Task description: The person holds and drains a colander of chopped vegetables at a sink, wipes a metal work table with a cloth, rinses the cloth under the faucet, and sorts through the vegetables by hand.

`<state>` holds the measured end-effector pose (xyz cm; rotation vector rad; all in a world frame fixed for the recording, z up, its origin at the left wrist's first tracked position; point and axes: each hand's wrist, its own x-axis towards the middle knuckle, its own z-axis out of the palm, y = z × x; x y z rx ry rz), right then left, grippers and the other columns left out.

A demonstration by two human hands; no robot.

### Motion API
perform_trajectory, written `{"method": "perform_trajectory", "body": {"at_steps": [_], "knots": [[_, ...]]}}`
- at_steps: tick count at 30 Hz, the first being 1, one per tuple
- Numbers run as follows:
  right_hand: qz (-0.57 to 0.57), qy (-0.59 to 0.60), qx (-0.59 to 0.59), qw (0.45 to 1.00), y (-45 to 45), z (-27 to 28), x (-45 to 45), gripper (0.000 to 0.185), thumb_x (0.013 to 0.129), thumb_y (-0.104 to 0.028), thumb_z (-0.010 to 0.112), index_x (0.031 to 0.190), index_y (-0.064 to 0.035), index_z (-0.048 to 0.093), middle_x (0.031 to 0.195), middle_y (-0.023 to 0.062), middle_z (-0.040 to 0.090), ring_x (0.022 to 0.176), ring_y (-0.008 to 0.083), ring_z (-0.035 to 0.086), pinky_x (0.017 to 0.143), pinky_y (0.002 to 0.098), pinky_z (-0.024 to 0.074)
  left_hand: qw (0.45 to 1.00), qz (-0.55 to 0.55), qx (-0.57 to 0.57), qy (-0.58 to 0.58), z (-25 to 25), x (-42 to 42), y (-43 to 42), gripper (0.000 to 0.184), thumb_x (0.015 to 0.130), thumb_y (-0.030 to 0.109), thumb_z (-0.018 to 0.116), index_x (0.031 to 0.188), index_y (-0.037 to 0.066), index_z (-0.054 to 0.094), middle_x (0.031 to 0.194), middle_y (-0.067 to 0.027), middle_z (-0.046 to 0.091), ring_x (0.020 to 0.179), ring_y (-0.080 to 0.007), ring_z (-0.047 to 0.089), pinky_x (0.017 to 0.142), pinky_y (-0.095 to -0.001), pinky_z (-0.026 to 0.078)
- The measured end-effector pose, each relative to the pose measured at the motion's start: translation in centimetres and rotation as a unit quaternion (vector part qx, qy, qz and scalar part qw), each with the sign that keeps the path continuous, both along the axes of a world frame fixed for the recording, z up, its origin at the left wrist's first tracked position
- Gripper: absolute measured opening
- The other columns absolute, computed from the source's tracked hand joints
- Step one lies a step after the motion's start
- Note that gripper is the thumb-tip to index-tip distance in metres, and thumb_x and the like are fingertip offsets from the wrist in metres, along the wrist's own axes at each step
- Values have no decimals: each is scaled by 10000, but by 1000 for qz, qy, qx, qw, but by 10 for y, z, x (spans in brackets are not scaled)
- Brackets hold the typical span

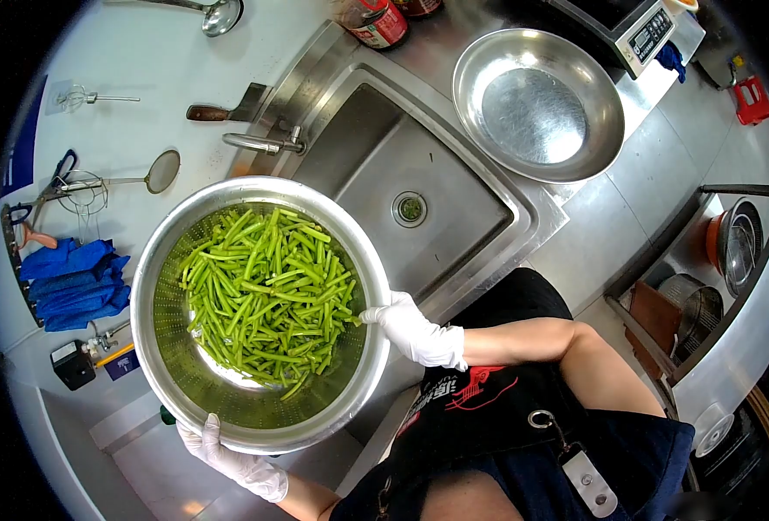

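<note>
My gloved hands grip a steel colander (154, 347) of cut green beans (267, 291) to the left of the sink (376, 204): right hand (415, 332) pinching the rim nearest the sink, thumb inside; left hand (233, 460) clasping the rim farther from it, thumb on top. A wide pan (536, 108) sits on the steel tabletop (432, 39), right of the sink.

Cut, bright green stalks (267, 295) lie heaped inside a round perforated metal colander (166, 339).
</note>
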<state>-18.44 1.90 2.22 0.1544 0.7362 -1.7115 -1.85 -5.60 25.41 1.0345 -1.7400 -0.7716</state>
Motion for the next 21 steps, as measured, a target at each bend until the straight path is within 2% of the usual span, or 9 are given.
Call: {"method": "perform_trajectory", "body": {"at_steps": [4, 7, 16, 19, 21], "knots": [[7, -4, 3, 1000, 0, -1, 1, 203, 743, -9, 640, 946, -6, 648, 770, 62, 641, 678, 149, 568, 638, 297, 476, 1000, 5, -2, 2, 2, -6, 3, 506, 662, 25, 574, 1160, -31, 505, 1084, -135, 553, 972, -216, 535, 923, -336, 407], [4, -2, 4, 1000, -1, -2, 2, 204, 741, -7, 638, 945, -6, 648, 771, 64, 641, 681, 151, 572, 634, 296, 476, 1000, -15, 1, 1, 3, 0, 0, 493, 701, 15, 556, 1188, -27, 499, 1119, -153, 558, 995, -244, 542, 941, -363, 403], [4, -14, 17, 1000, 0, -3, 4, 204, 739, -9, 640, 942, 9, 641, 783, 73, 637, 697, 161, 576, 656, 306, 487, 1000, -16, 6, -6, 6, -5, 3, 480, 708, 5, 542, 1184, -29, 500, 1120, -152, 556, 987, -238, 545, 936, -356, 408], [-2, -14, 15, 1000, 0, -2, 4, 202, 738, -9, 642, 939, 8, 641, 785, 73, 637, 705, 160, 576, 658, 304, 485, 1000, 19, -1, -1, 5, -14, 8, 485, 656, 52, 600, 1127, -25, 517, 1065, -136, 562, 954, -218, 547, 907, -353, 427], [6, -14, 19, 1000, 2, 0, 2, 198, 740, -8, 640, 937, 7, 641, 788, 72, 637, 705, 159, 574, 660, 303, 482, 1000, 3, 6, -1, 5, -9, 5, 478, 692, 23, 558, 1164, -26, 507, 1098, -148, 558, 975, -230, 546, 922, -352, 418]]}}
